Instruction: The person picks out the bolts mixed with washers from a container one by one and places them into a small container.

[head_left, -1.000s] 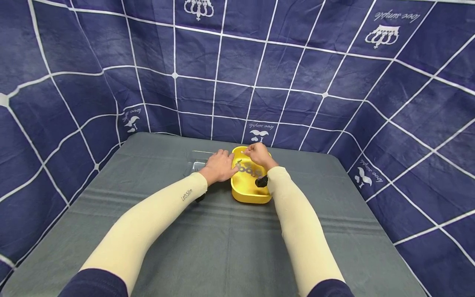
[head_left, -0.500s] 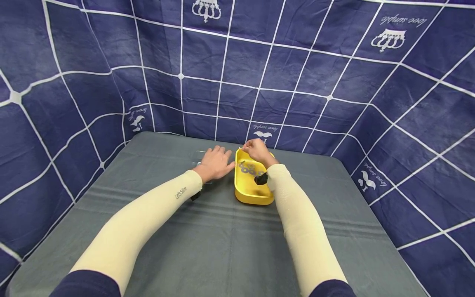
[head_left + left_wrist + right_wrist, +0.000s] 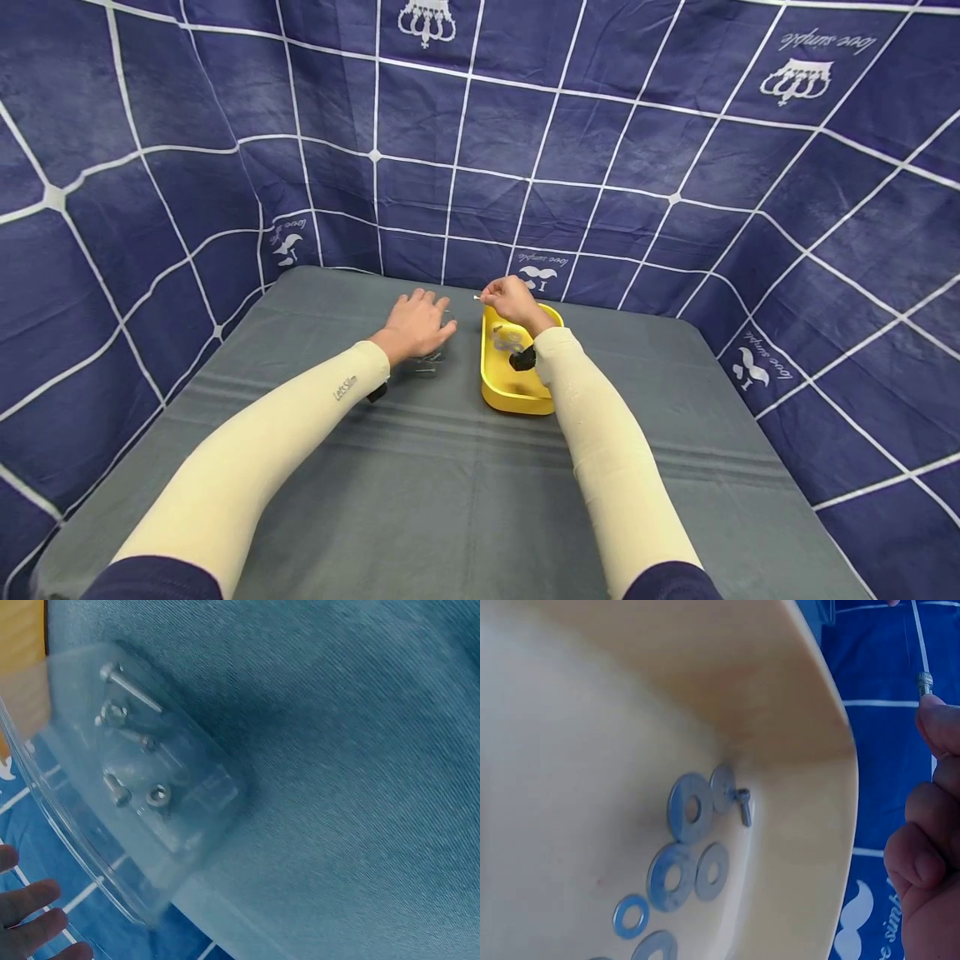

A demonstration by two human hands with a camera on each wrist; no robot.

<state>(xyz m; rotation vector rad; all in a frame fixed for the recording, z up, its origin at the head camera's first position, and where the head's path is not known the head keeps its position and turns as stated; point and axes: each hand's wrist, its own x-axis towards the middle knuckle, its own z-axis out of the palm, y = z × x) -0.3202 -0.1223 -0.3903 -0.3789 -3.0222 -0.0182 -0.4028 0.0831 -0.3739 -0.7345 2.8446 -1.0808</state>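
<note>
My right hand, above the far-left rim of the yellow bin, pinches a small screw between thumb and finger. Its knurled head shows in the right wrist view. Inside the bin lie several flat washers and another small screw. My left hand is left of the bin, fingers spread, with nothing in its grasp. It hovers over a clear plastic box, which it largely hides in the head view. That box contains screws and nuts. The left fingertips appear past its edge.
A grey cloth covers the table. Blue curtain with white lines rises along the table's back and sides. The bin and the clear box stand near the back edge, a short gap apart.
My right hand, holding the screw, has moved from over the bin's inside to its far-left rim. The left hand has drawn away leftward from the bin, over the clear box.
</note>
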